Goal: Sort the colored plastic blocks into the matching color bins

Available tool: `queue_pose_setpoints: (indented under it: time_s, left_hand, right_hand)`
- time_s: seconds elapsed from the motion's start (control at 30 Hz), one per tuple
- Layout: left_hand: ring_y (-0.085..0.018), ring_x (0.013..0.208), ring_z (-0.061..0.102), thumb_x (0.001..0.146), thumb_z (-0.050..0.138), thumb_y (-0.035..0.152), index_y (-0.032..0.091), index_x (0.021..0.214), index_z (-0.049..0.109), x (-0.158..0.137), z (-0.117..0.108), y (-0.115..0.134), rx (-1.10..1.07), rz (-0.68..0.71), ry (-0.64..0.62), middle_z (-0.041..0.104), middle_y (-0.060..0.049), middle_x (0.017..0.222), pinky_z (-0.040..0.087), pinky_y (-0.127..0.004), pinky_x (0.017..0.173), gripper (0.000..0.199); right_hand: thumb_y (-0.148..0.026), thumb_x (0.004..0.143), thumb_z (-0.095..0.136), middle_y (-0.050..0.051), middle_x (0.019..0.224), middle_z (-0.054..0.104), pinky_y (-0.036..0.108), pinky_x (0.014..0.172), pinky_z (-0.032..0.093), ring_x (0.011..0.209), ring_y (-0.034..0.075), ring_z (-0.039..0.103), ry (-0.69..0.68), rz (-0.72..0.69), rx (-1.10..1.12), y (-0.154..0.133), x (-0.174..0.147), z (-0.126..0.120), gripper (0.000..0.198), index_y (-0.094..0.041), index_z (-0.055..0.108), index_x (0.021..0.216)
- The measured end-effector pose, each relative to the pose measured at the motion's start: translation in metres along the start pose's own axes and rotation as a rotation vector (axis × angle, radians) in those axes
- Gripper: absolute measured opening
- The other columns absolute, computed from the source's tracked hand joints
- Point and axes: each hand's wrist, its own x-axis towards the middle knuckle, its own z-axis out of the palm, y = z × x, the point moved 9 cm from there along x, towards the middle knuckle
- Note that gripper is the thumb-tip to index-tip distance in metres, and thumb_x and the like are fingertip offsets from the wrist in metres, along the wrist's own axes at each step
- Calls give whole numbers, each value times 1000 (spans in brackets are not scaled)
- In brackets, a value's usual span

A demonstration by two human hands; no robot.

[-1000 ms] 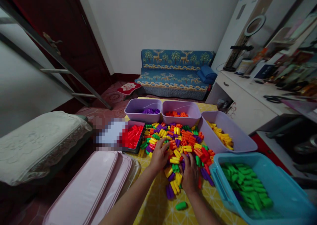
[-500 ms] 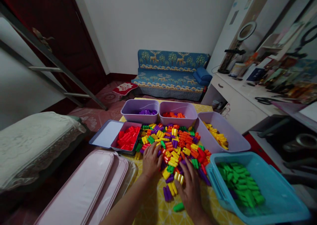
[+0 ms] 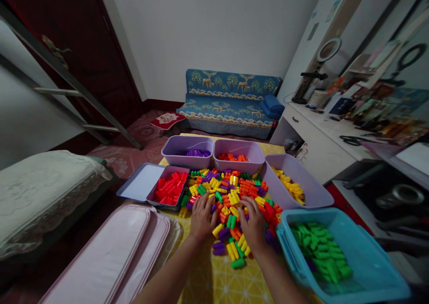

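Observation:
A loose pile of small bullet-shaped plastic building blocks [image 3: 231,221] in red, orange, yellow, green and purple covers the middle of the table. My left hand [image 3: 203,217] rests on the pile's left side, palm down with fingers apart. On the right side, my right hand [image 3: 253,223] lies over the blocks, its fingers spread and slightly bent near orange and yellow pieces. No block is visibly gripped by either hand, though the fingertips partly hide what lies under them. A green block [image 3: 237,263] is at the pile's near edge.
Lilac bins hold purple [image 3: 197,153], orange [image 3: 234,157] and yellow [image 3: 291,183] blocks. Red blocks [image 3: 171,188] fill an open-lidded box at left; a turquoise bin [image 3: 378,259] contains green ones. Pink lids [image 3: 110,246] lie at left on a yellow tablecloth [image 3: 224,286].
My right hand has moved forward and slightly left into the pile. Blocks near the front have shifted, the green one at the edge moving forward. My left hand stays nearly in place.

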Motion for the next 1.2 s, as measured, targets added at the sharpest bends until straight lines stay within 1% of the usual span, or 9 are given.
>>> queue_pose_setpoints:
  time_s: [0.13,0.3,0.5,0.6,0.73,0.83,0.9,1.03,1.2]
  left_hand:
    - [-26,137,40,89,49,25,22,136,48,1,2,-1,2,-1,5,45,-10,148,32,-48,114,47]
    - [-25,136,42,88,51,25,23,136,49,-1,2,-2,9,0,13,45,-9,149,34,-45,112,48]
    - [-27,126,50,90,51,34,25,131,54,11,-1,1,50,-52,-8,53,-8,142,38,-47,106,42]
    - [-31,121,52,88,54,42,27,128,57,25,-2,3,98,-140,-19,56,-9,137,40,-52,100,43]
    - [-36,127,46,81,62,51,31,135,53,35,3,8,129,-174,-28,51,-11,142,37,-57,101,58]
    - [-33,128,46,80,63,52,30,136,52,33,12,8,103,-151,-57,51,-11,143,33,-55,107,61]
    - [-32,130,45,80,63,54,28,135,53,30,15,6,89,-146,-63,51,-11,143,30,-54,110,62]
    - [-32,131,44,81,62,56,26,134,53,27,18,3,81,-129,-60,49,-12,144,28,-55,112,62]
    - [-32,132,43,78,66,55,28,134,53,26,17,4,75,-109,-59,48,-11,144,27,-55,113,63]
  right_hand:
    - [-24,87,50,10,113,63,37,83,51,102,24,62,-177,151,-75,5,18,24,36,-22,59,122]
    - [-26,79,63,9,108,65,35,77,49,93,25,65,-329,191,-254,5,16,42,38,-25,64,117]
    - [-31,74,70,4,90,70,29,68,46,81,21,66,-389,258,-218,18,8,37,14,-24,66,85]
    - [-38,69,74,2,69,66,28,61,43,68,20,63,-358,337,-97,24,11,30,21,-22,61,70]
    - [-50,67,73,-2,59,60,26,50,41,53,16,57,-99,549,375,46,31,5,33,-21,58,71]
    - [-46,66,75,-2,69,63,24,55,48,60,14,61,358,714,809,85,46,-32,37,-19,59,84]
    - [-33,63,77,-4,70,61,23,62,52,64,11,62,650,823,1059,116,47,-48,30,-19,56,80]
    - [-21,72,63,-3,76,61,22,72,55,75,9,64,783,884,1131,146,54,-62,14,-20,52,81]
    - [-22,73,58,2,94,66,25,86,55,94,10,66,775,897,1201,142,41,-49,14,-19,57,87]
